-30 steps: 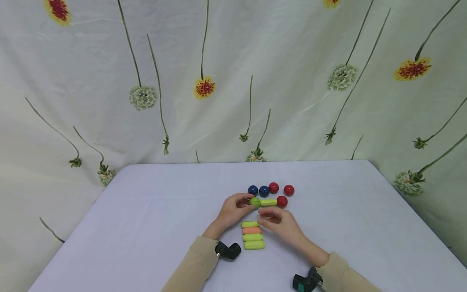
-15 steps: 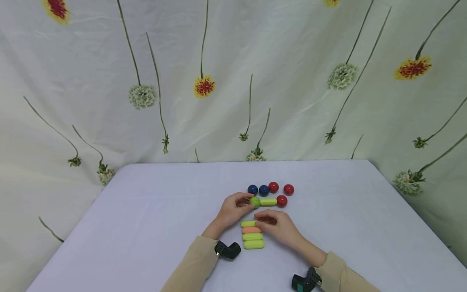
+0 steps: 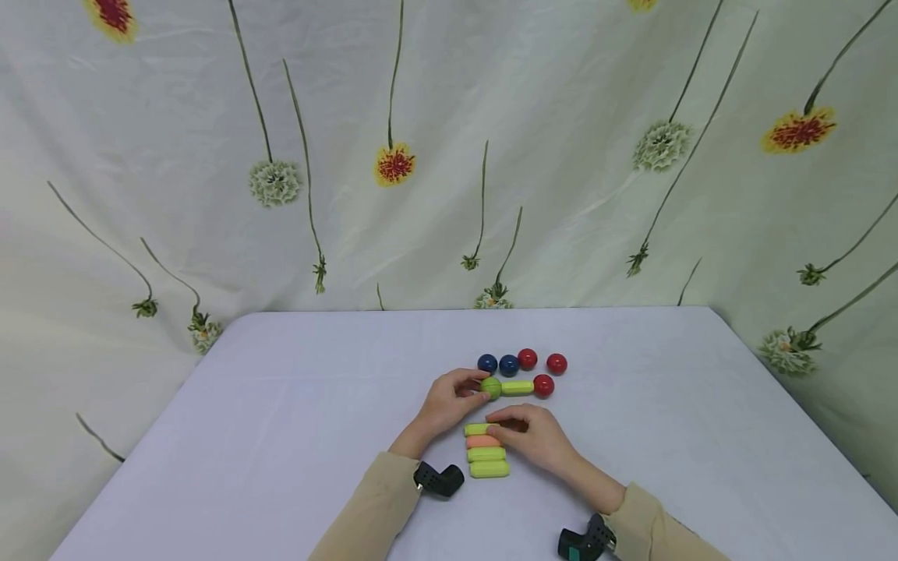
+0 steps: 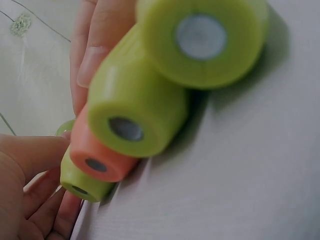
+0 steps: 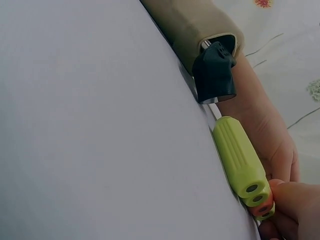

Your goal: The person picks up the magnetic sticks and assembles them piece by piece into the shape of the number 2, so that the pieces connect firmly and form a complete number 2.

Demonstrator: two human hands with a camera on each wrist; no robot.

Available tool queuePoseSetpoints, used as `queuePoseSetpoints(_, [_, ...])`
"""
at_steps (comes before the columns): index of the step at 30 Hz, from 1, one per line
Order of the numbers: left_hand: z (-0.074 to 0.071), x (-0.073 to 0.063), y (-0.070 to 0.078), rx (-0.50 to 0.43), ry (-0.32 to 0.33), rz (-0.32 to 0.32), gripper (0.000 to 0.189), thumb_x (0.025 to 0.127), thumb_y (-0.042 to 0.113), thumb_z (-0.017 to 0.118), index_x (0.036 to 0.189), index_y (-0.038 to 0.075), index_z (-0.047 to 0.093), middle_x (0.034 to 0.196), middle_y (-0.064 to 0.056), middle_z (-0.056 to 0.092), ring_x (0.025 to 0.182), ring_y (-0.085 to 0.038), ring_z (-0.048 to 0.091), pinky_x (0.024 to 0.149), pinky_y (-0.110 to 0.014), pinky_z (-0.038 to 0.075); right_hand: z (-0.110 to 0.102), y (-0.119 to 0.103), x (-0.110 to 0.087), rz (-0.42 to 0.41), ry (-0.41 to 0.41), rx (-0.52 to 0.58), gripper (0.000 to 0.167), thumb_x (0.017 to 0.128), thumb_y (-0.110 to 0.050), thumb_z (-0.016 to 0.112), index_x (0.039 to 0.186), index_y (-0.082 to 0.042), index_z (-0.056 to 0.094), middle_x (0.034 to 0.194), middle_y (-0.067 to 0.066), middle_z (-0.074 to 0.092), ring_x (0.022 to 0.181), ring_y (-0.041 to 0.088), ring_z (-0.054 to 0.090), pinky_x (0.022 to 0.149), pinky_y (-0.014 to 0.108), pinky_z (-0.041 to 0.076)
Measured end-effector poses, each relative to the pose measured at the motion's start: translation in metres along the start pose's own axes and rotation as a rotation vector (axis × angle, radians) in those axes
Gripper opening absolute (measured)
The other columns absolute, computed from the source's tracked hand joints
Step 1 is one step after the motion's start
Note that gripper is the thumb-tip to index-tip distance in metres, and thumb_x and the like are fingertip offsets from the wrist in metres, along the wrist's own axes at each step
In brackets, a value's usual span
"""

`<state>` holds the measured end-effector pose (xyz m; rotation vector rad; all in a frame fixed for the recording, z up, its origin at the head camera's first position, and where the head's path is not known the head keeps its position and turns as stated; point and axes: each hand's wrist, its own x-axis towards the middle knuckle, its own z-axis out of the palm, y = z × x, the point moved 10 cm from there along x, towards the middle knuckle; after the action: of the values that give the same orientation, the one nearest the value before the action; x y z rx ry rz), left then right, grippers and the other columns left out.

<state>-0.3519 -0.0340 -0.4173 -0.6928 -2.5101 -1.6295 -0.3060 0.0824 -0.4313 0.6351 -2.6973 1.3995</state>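
Observation:
In the head view my left hand [image 3: 449, 401] pinches a green ball [image 3: 491, 388] between thumb and fingers. That ball touches one end of a yellow-green magnetic rod [image 3: 517, 388], and a red ball [image 3: 543, 386] sits at the other end. My right hand [image 3: 536, 438] pinches the right end of the farthest yellow-green rod [image 3: 474, 429] in a row of rods. Beside it lie an orange rod [image 3: 482, 442] and two more yellow-green rods [image 3: 489, 469]. The left wrist view shows metal discs in the ends of the yellow-green rods [image 4: 140, 105] and orange rod [image 4: 97, 155].
Behind the joined pieces are two blue balls [image 3: 509, 365] and two red balls [image 3: 556, 364]. A white cloth covers the table [image 3: 281, 436]; a flower-print curtain [image 3: 449, 93] hangs beyond it. Both wrists carry black cameras [image 3: 439, 481].
My right hand has shifted slightly left and its fingers have closed in around the farthest yellow-green rod. The left hand stays on the green ball.

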Motion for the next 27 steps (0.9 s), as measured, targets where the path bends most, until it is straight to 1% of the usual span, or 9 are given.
queuePoseSetpoints(4, [0.001, 0.000, 0.000, -0.004, 0.003, -0.003, 0.031, 0.085, 0.004, 0.067, 0.115, -0.003, 0.063, 0.112, -0.018, 0.061, 0.098, -0.032, 0.060, 0.081, -0.041, 0.049, -0.001, -0.001, -0.001, 0.003, 0.003, 0.025, 0.017, 0.087, -0.022, 0.067, 0.100, -0.012, 0.073, 0.092, -0.005, 0.068, 0.079, 0.010, 0.055, 0.068, 0.022, 0.047])
queuePoseSetpoints(5, [0.001, 0.000, 0.000, -0.006, -0.001, 0.000, 0.031, 0.085, 0.005, 0.067, 0.115, -0.001, 0.063, 0.112, -0.017, 0.062, 0.098, -0.031, 0.061, 0.081, -0.039, 0.049, -0.001, -0.001, -0.001, 0.003, 0.004, 0.036, 0.017, 0.087, -0.021, 0.067, 0.100, -0.011, 0.073, 0.092, -0.004, 0.069, 0.079, 0.010, 0.056, 0.068, 0.022, 0.047])
queuePoseSetpoints(7, [0.002, 0.002, -0.008, -0.006, -0.008, 0.000, 0.032, 0.085, 0.010, 0.069, 0.116, 0.003, 0.064, 0.112, -0.012, 0.062, 0.098, -0.026, 0.061, 0.081, -0.036, 0.050, -0.001, -0.002, -0.001, 0.003, 0.004, 0.058, 0.016, 0.087, -0.018, 0.067, 0.100, -0.010, 0.073, 0.092, -0.002, 0.069, 0.079, 0.010, 0.057, 0.069, 0.022, 0.048])
queuePoseSetpoints(11, [0.002, 0.002, -0.009, -0.007, -0.018, -0.003, 0.031, 0.086, 0.013, 0.069, 0.116, 0.005, 0.065, 0.112, -0.010, 0.063, 0.098, -0.023, 0.061, 0.081, -0.030, 0.050, -0.002, -0.001, 0.000, 0.007, 0.004, 0.083, 0.016, 0.087, -0.017, 0.067, 0.099, -0.008, 0.072, 0.092, 0.000, 0.069, 0.079, 0.009, 0.058, 0.069, 0.022, 0.048])
queuePoseSetpoints(15, [0.002, 0.003, -0.009, -0.006, -0.018, -0.008, 0.031, 0.086, 0.012, 0.068, 0.116, 0.005, 0.064, 0.113, -0.009, 0.062, 0.098, -0.022, 0.061, 0.081, -0.029, 0.049, -0.002, 0.000, 0.000, 0.020, 0.011, 0.073, 0.018, 0.087, -0.019, 0.068, 0.099, -0.007, 0.072, 0.092, 0.000, 0.069, 0.077, 0.009, 0.057, 0.067, 0.021, 0.047])
queuePoseSetpoints(19, [0.002, 0.003, -0.009, -0.006, -0.011, -0.007, 0.031, 0.085, 0.010, 0.068, 0.116, 0.002, 0.064, 0.113, -0.011, 0.062, 0.098, -0.024, 0.061, 0.081, -0.032, 0.050, -0.004, 0.000, 0.000, 0.022, 0.033, 0.056, 0.017, 0.086, -0.020, 0.069, 0.098, -0.008, 0.072, 0.091, -0.001, 0.069, 0.075, 0.009, 0.056, 0.065, 0.022, 0.047])
queuePoseSetpoints(22, [0.002, 0.001, -0.004, -0.012, -0.012, -0.002, 0.032, 0.086, 0.005, 0.067, 0.116, -0.003, 0.062, 0.113, -0.017, 0.062, 0.099, -0.030, 0.061, 0.082, -0.040, 0.050, -0.007, -0.001, -0.001, 0.024, 0.065, 0.051, 0.016, 0.086, -0.020, 0.069, 0.097, -0.010, 0.073, 0.090, -0.003, 0.069, 0.075, 0.008, 0.058, 0.066, 0.022, 0.048])
queuePoseSetpoints(25, [0.000, -0.003, 0.012, -0.023, -0.023, 0.005, 0.032, 0.086, 0.001, 0.065, 0.116, -0.008, 0.060, 0.113, -0.022, 0.060, 0.100, -0.035, 0.060, 0.082, -0.043, 0.049, -0.011, -0.001, -0.003, 0.022, 0.104, 0.053, 0.014, 0.085, -0.020, 0.070, 0.096, -0.011, 0.073, 0.090, -0.003, 0.069, 0.076, 0.007, 0.061, 0.068, 0.022, 0.050])
queuePoseSetpoints(27, [-0.002, -0.005, 0.021, -0.022, -0.030, 0.005, 0.032, 0.086, -0.001, 0.064, 0.116, -0.009, 0.060, 0.113, -0.023, 0.060, 0.100, -0.036, 0.059, 0.082, -0.041, 0.049, -0.014, 0.000, -0.004, 0.016, 0.129, 0.065, 0.014, 0.085, -0.019, 0.070, 0.096, -0.010, 0.072, 0.090, -0.002, 0.070, 0.075, 0.008, 0.063, 0.067, 0.022, 0.051])
